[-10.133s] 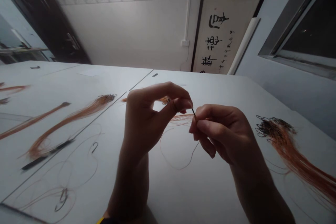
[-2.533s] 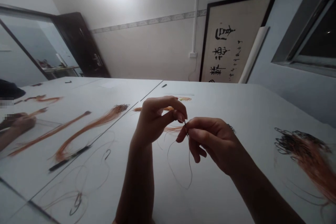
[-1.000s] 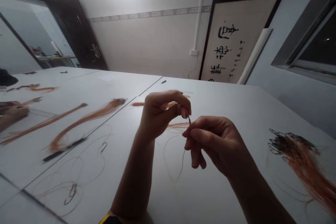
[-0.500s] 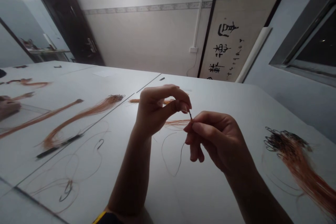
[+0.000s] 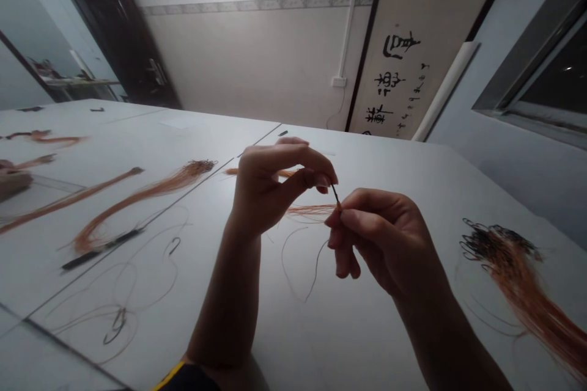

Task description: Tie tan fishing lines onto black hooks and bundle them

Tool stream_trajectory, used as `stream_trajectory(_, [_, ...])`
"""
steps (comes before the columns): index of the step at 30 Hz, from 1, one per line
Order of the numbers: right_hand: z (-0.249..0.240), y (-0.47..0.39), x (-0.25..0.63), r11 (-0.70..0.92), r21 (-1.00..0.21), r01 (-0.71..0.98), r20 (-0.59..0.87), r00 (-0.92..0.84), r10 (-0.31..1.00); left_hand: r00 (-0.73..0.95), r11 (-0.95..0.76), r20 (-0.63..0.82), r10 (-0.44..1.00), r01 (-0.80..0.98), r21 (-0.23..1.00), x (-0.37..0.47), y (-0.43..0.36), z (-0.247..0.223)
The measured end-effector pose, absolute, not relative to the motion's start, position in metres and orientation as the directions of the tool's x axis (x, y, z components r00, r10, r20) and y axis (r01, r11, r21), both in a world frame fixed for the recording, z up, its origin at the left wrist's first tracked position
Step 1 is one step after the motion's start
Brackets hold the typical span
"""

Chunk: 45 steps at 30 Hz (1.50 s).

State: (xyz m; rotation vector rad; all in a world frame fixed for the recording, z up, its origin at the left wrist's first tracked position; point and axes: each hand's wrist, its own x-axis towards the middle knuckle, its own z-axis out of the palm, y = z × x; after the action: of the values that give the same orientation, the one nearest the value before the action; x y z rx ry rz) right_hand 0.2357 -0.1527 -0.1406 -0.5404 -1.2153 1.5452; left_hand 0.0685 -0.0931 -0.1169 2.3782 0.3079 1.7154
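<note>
Near the middle of the view, my left hand [image 5: 288, 186] pinches the upper end of a thin dark hook [image 5: 335, 193] between thumb and index finger. Its lower end, with orange thread, is pinched by my right hand [image 5: 376, 229], just right of and below the left. A thin dark thread [image 5: 315, 274] hangs below my right fingers and curves over the white table [image 5: 316, 342]. Behind my hands lies a bundle of orange threads [image 5: 309, 211], partly hidden by them.
Orange thread bundle with many dark hooks [image 5: 499, 256] at right. More bundles [image 5: 132, 195] lie at left, beside a dark strip [image 5: 101, 250] and loose hooks [image 5: 115, 327] with tangled thread. Another person's hand [image 5: 13, 180] is at the far left edge.
Both hands have shifted slightly, the right one a little right and up. More of the dark hook shows between the fingertips. The camera view has moved slightly.
</note>
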Motion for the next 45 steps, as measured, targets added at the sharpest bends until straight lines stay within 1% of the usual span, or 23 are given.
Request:
stream_trajectory(9, [-0.141,-0.153,0.236,0.069,-0.885,-0.46,0.249,-0.344,0.905,0.297,-0.966,0.92,0.257,0.116,0.233,0.071,-0.098,-0.115])
stream_trajectory(16, [-0.14,-0.154,0.236,0.059,-0.892,-0.447,0.228,-0.336,0.914,0.285,-0.949,0.911,0.299,0.191,0.252,0.071,-0.103,-0.115])
stream_trajectory(20, [-0.14,-0.154,0.236,0.067,-0.894,-0.443,0.23,-0.326,0.917,0.282,-0.949,0.917,0.283,0.219,0.226,0.072,-0.105,-0.114])
stream_trajectory(24, [-0.14,-0.153,0.236,0.073,-0.887,-0.456,0.247,-0.336,0.909,0.263,-0.951,0.926,0.269,0.222,0.214,0.074,-0.105,-0.114])
stream_trajectory(28, [-0.139,-0.156,0.235,0.086,-0.884,-0.46,0.244,-0.297,0.923,0.209,-0.954,0.942,0.264,0.202,0.222,0.076,-0.105,-0.115])
stream_trajectory(32, [-0.137,-0.158,0.235,0.092,-0.89,-0.447,0.243,-0.292,0.925,0.213,-0.948,0.94,0.267,0.234,0.217,0.076,-0.107,-0.114])
stream_trajectory(37, [-0.139,-0.157,0.235,0.105,-0.882,-0.46,0.258,-0.285,0.923,0.208,-0.952,0.944,0.257,0.224,0.209,0.076,-0.107,-0.113])
stream_trajectory(41, [-0.142,-0.155,0.236,0.113,-0.874,-0.473,0.281,-0.303,0.91,0.195,-0.961,0.957,0.215,0.219,0.171,0.077,-0.104,-0.114])
stream_trajectory(45, [-0.142,-0.156,0.235,0.119,-0.867,-0.483,0.282,-0.281,0.917,0.208,-0.969,0.962,0.176,0.211,0.132,0.077,-0.102,-0.114])
